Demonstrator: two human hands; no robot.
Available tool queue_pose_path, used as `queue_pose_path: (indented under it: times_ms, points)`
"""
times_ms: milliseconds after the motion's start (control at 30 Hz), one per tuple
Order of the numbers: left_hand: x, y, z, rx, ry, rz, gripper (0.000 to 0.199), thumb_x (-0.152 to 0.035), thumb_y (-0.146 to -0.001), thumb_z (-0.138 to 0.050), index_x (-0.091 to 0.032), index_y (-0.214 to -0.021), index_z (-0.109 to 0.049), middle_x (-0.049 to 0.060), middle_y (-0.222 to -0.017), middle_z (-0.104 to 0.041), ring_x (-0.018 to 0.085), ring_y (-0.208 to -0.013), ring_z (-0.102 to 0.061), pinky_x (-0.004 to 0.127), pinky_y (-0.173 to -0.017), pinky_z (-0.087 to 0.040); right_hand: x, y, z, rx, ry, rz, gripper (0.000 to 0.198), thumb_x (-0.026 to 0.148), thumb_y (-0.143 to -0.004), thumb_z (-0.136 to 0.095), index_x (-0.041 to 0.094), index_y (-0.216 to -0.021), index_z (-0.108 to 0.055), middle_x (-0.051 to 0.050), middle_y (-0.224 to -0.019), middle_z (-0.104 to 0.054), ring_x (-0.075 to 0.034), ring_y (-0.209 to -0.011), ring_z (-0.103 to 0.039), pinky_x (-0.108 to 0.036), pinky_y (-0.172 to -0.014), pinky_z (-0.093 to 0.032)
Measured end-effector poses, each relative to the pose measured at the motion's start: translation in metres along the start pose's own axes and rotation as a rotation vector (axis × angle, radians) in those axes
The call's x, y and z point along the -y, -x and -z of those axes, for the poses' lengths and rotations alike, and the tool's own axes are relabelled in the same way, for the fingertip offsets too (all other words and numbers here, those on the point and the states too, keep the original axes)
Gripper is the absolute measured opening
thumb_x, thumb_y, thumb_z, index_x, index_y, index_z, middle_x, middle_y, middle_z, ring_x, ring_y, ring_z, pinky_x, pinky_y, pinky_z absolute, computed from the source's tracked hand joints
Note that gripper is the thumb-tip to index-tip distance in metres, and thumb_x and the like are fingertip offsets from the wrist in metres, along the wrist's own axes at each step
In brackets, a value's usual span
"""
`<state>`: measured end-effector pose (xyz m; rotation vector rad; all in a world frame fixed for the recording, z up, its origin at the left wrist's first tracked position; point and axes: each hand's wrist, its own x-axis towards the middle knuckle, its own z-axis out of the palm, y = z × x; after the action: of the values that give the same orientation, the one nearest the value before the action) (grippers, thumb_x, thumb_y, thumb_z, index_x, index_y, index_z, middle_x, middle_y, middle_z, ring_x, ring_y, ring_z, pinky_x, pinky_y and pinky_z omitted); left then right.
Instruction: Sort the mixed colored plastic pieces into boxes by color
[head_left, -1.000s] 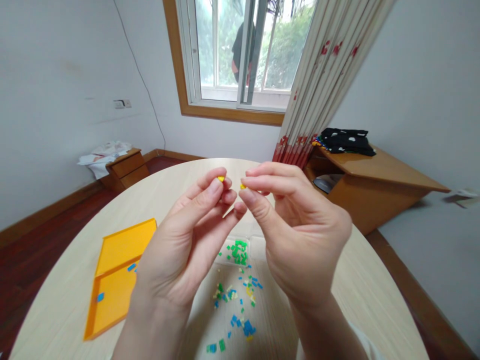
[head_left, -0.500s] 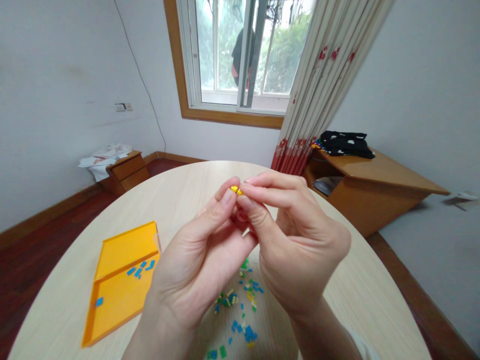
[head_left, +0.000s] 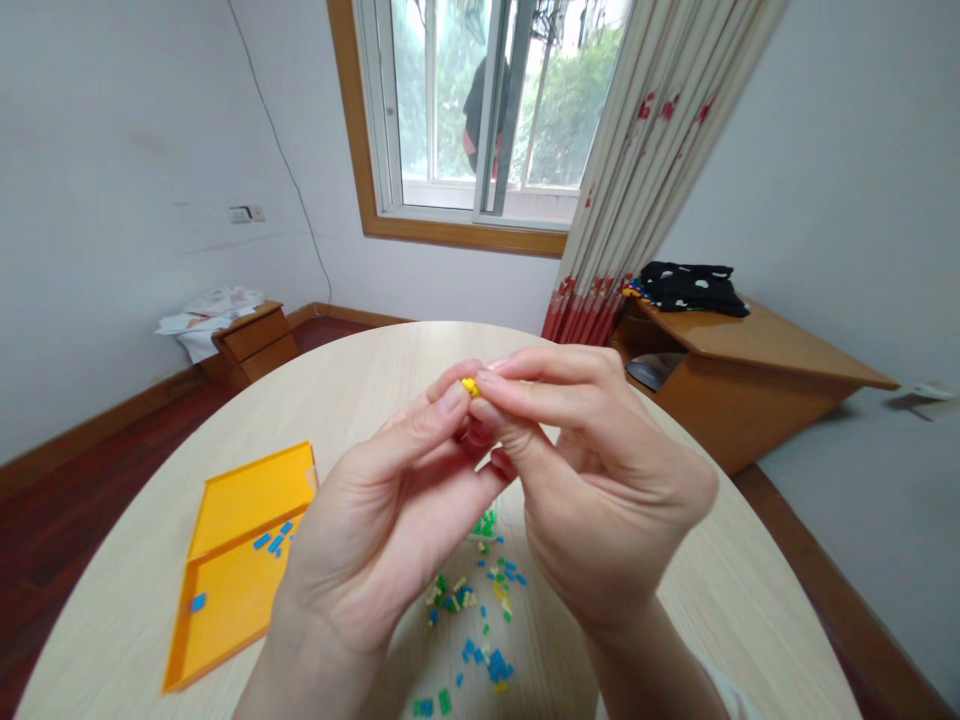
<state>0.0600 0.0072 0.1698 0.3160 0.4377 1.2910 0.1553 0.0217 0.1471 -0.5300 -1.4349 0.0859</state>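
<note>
My left hand (head_left: pixel 397 510) and my right hand (head_left: pixel 600 480) meet above the table, fingertips almost touching. Between them are small yellow building bricks (head_left: pixel 470 386), pinched by the thumb and forefinger of each hand. The bricks are pressed against one another; how firmly they are joined cannot be made out, since the fingers cover most of them. Below the hands, small blue, green, cream and yellow bricks (head_left: pixel 495 665) lie loose on the tabletop. A green piece (head_left: pixel 486 522) shows partly in the gap between my hands.
An open orange-yellow case (head_left: pixel 255 500) with several blue bricks (head_left: pixel 275 543) in it lies left on the round wooden table (head_left: pixel 375 370). Beyond stand a low cabinet (head_left: pixel 255 345), a curtain (head_left: pixel 645 150) and a brown desk (head_left: pixel 780 345) bearing dark cloth.
The two yellow pieces, slightly apart before, now sit together. My right hand has shifted a little, and my left wrist has moved slightly left, covering more of the case.
</note>
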Motion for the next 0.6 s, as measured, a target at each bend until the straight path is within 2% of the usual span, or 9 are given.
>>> queue_pose_path:
  times_ms: [333, 600]
  points:
    - [-0.0054, 0.0034, 0.0066, 0.043, -0.133, -0.044, 0.013, -0.005, -0.074, -0.060, -0.015, -0.079, -0.067, 0.003, -0.073, -0.065, 0.013, -0.076, -0.063, 0.024, -0.080, -0.052, 0.0021, -0.0022, 0.0041, 0.084, -0.081, -0.126, 0.013, 0.013, -0.074, -0.068, 0.025, -0.076, -0.071, -0.001, -0.081, -0.068, -0.015, -0.079, -0.062, -0.033, -0.073, -0.052]
    - [-0.0070, 0.0059, 0.0078, 0.082, -0.144, 0.028, 0.014, -0.002, -0.071, -0.058, -0.013, -0.075, -0.066, 0.003, -0.071, -0.062, 0.010, -0.066, -0.060, 0.027, -0.080, -0.052, 0.0009, -0.0032, 0.0047, 0.114, -0.151, -0.217, 0.013, 0.013, -0.071, -0.071, 0.023, -0.079, -0.068, 0.001, -0.079, -0.069, -0.015, -0.081, -0.061, -0.030, -0.071, -0.049]
